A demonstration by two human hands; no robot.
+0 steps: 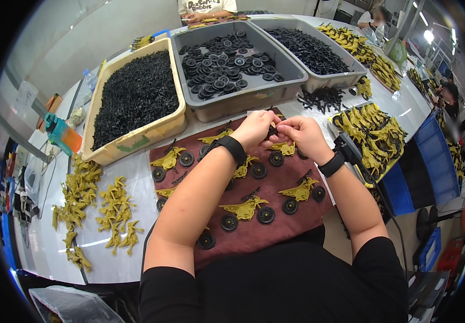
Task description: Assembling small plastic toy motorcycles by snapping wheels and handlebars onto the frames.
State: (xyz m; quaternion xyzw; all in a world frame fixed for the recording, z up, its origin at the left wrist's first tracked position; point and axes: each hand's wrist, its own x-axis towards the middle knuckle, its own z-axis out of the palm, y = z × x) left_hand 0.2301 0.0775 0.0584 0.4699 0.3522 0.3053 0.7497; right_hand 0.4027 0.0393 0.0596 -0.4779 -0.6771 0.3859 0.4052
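Observation:
Above the far part of a dark red cloth [264, 239], my left hand [254, 129] and my right hand [303, 134] meet fingertip to fingertip. Both are closed in a pinch around a small black part [271, 131], mostly covered by the fingers, so its kind cannot be made out. Below them, toy motorbikes lie in rows on the cloth. Each has a yellow body [244, 208] with black wheels [265, 215] beside it and a thin black piece near its top.
A cream tub [181, 116] and a grey tub [227, 110] hold black parts and wheels; another grey tub [329, 81] stands right. Loose yellow bodies [115, 212] lie left. A tray of yellow pieces [369, 134], a bottle [63, 134] and a person [208, 7] are around.

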